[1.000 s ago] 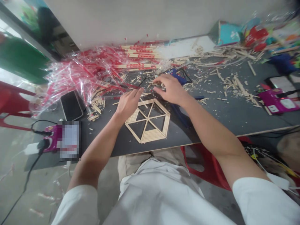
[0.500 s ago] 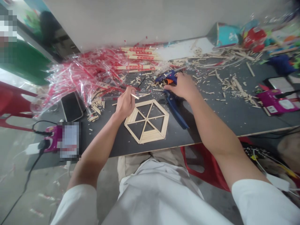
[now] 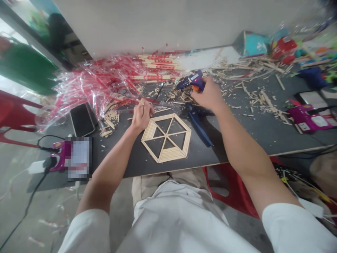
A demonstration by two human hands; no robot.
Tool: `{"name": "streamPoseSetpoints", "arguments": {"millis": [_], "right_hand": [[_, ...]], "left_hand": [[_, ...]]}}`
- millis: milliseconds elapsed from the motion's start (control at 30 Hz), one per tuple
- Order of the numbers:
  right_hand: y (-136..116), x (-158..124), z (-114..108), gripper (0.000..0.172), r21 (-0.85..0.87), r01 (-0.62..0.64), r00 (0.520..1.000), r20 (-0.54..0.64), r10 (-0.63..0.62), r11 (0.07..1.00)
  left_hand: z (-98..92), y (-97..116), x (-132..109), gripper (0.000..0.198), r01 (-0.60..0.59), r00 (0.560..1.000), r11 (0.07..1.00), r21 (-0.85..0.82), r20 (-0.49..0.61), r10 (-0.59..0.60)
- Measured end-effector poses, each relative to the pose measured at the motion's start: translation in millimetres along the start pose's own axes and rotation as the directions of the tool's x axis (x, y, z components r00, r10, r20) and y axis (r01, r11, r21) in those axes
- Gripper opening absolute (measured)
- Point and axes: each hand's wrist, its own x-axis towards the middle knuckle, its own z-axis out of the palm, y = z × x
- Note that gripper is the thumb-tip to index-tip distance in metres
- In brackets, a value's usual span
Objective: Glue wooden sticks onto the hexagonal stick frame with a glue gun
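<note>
- Two bare hands above a pale hexagonal wooden-stick frame (image 3: 171,155).
- Right hand (image 3: 207,95): gripping a blue hot glue gun (image 3: 191,81).
- Left hand (image 3: 142,116): fingers pinched narrow; any held item too small to tell.

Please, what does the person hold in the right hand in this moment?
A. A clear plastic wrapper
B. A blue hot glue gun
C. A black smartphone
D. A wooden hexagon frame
B. The right hand is closed around the blue hot glue gun, whose body shows beyond the fingers.
</note>
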Motion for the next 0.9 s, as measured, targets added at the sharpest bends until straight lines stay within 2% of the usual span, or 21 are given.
{"name": "streamPoseSetpoints", "arguments": {"millis": [133, 267, 333, 467, 567, 733, 900], "right_hand": [[-2.4, 2.7, -10.4, 0.051, -0.005, -0.002, 1.000, -0.009, 0.002, 1.000], [3.4, 5.4, -18.2, 0.045, 0.011, -0.076, 0.997, 0.016, 0.075, 0.997], [9.8, 6.5, -19.1, 0.045, 0.043, -0.104, 0.994, -0.016, 0.104, 0.994], [21.2, 5.8, -10.5, 0.049, 0.122, -0.107, 0.985, -0.119, 0.122, 0.987], [23.8, 1.5, 1.7, 0.048, 0.150, -0.126, 0.980, -0.134, 0.147, 0.981], [24.4, -7.9, 14.7, 0.048, 0.164, -0.105, 0.975, -0.179, 0.134, 0.981], [25.8, -12.3, 16.0, 0.056, 0.169, -0.059, 0.972, -0.214, 0.095, 0.984]], "left_hand": [[1.3, -0.8, 1.0, 0.056, 0.041, 0.999, 0.997, -0.068, -0.002, -0.042], [3.2, -5.1, 4.3, 0.045, 0.124, 0.989, 0.948, -0.292, -0.037, -0.140], [3.1, -7.9, 6.9, 0.040, 0.164, 0.979, 0.909, -0.383, -0.048, -0.197], [0.0, -12.4, 12.4, 0.028, 0.244, 0.949, 0.851, -0.465, -0.067, -0.308], [-2.7, -12.9, 15.8, 0.013, 0.276, 0.933, 0.833, -0.479, -0.075, -0.352], [-0.2, -11.7, 13.9, 0.015, 0.302, 0.946, 0.881, -0.365, -0.005, -0.325], [3.1, -1.1, 7.1, 0.018, 0.116, 0.993, 0.993, -0.027, -0.025, -0.116]]}}
